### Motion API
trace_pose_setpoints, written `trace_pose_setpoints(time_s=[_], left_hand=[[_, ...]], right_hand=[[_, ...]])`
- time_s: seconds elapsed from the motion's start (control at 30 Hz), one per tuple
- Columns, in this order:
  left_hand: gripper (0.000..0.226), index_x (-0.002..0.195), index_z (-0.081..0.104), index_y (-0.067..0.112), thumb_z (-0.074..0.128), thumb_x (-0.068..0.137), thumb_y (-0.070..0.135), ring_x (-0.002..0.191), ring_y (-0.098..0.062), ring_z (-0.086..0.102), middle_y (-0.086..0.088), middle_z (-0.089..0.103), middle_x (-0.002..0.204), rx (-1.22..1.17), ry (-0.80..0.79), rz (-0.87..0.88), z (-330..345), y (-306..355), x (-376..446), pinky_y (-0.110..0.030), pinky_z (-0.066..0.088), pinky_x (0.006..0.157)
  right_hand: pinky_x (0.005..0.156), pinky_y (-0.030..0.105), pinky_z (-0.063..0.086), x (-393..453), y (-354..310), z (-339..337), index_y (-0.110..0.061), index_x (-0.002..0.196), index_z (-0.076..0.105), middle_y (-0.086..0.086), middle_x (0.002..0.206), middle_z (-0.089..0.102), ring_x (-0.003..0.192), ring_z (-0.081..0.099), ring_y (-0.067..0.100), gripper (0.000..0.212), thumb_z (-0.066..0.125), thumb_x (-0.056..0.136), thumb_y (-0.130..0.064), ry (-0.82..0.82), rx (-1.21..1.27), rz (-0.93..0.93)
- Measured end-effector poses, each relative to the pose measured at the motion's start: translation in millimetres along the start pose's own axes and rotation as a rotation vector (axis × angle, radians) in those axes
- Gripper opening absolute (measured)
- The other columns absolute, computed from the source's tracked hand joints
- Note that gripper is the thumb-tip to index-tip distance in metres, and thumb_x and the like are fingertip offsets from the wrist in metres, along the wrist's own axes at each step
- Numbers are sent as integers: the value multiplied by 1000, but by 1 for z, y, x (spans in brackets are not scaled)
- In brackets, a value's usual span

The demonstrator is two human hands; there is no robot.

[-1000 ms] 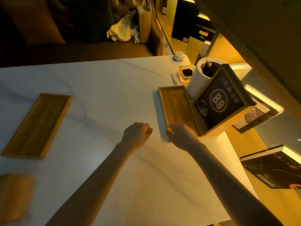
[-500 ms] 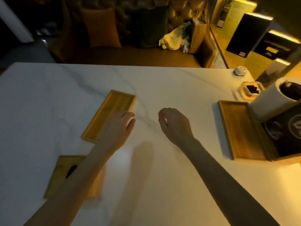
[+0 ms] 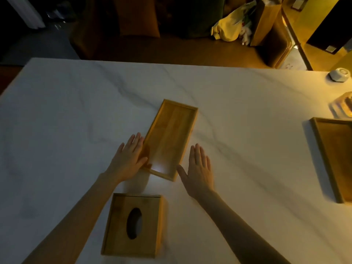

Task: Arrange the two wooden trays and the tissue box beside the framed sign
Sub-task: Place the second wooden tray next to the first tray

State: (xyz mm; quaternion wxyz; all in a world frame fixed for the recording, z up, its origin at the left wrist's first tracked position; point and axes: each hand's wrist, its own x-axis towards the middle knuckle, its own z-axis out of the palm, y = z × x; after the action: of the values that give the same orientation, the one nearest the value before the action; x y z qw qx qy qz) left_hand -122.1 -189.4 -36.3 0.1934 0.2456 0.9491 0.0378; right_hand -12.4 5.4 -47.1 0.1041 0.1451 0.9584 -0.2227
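Observation:
A long wooden tray point(image 3: 170, 138) lies slanted at the middle of the white marble table point(image 3: 76, 115). My left hand point(image 3: 129, 159) lies flat with fingers spread, touching the tray's left near rim. My right hand point(image 3: 199, 168) is flat and open just right of the tray's near corner, thumb close to it. A wooden tissue box point(image 3: 134, 225) with an oval slot stands near the front edge, between my forearms. A second wooden tray point(image 3: 335, 159) lies at the right edge, partly cut off. The framed sign is out of view.
A small white round device point(image 3: 340, 74) sits at the table's far right corner, and a glass dish point(image 3: 342, 107) lies just behind the right tray. Beyond the table are a dark sofa with cushions, a yellow bag point(image 3: 228, 29) and a paper bag point(image 3: 264, 21).
My view swung left, away from the framed sign. Both hands left the right tray, crossed the table and opened flat on either side of the middle tray's near end.

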Motion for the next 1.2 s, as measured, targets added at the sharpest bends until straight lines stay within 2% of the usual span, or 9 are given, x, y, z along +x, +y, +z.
trace_pose_setpoints(time_s=[0.3,0.47,0.6,0.67,0.77,0.87,1.0,1.1,1.2], left_hand=[[63,141,1,11,33,94,35,143,-20,-4,-7,-3,155,-165,-86,-57,31,-24,12,-46,7,116],[54,140,18,6,42,92,16,142,-26,0,-12,7,155,-353,-54,-59,24,-20,16,-50,13,116],[44,133,36,6,45,90,7,142,-26,0,-13,8,154,-496,-88,-87,10,-10,16,-43,13,114],[43,132,38,10,45,89,6,141,-27,12,-13,16,153,-553,-91,-104,2,-8,13,-40,18,113],[39,127,47,14,45,89,3,116,-25,51,-10,51,132,-788,-74,-128,-11,-5,7,-29,42,96],[38,124,49,17,47,89,5,85,-6,61,-6,63,109,-999,-101,-189,-26,-1,-1,-7,52,67],[37,122,52,17,52,86,7,79,-2,66,0,66,98,-1105,-98,-187,-40,13,-9,-10,54,66],[37,120,53,16,54,85,6,89,-15,65,3,72,87,-1159,-45,-176,-48,33,-15,-17,55,72],[34,113,56,24,55,84,6,82,-12,68,13,75,72,-1215,-10,-156,-53,62,-23,-11,55,67]], right_hand=[[109,36,-15,8,-17,36,-10,141,-12,7,155,-13,141,-17,20,70,19,94,-52,-133,-17,89],[112,37,-11,9,-19,38,-9,142,-11,7,156,-12,142,-15,20,68,27,95,-42,-126,53,115],[114,36,-8,10,-17,33,-11,143,-8,5,157,-9,143,-12,19,70,34,94,-38,-131,144,129],[116,36,-1,9,-15,25,-11,144,-1,6,157,-1,144,-4,21,69,38,93,-34,-141,251,107],[109,40,30,10,-11,5,-12,139,28,10,146,33,133,32,29,52,44,91,-26,-122,462,68],[87,37,47,11,-8,-21,-18,127,48,8,118,58,104,58,26,37,47,90,-23,-118,539,86],[93,45,49,8,-1,-52,-19,127,49,16,103,68,95,63,27,39,52,88,-17,-189,804,163],[94,44,48,4,9,-74,-20,128,47,12,105,65,97,61,25,36,46,92,-22,-197,750,92],[90,41,47,-5,26,-100,-17,127,48,10,100,63,92,60,24,34,45,93,-18,-185,757,53]])
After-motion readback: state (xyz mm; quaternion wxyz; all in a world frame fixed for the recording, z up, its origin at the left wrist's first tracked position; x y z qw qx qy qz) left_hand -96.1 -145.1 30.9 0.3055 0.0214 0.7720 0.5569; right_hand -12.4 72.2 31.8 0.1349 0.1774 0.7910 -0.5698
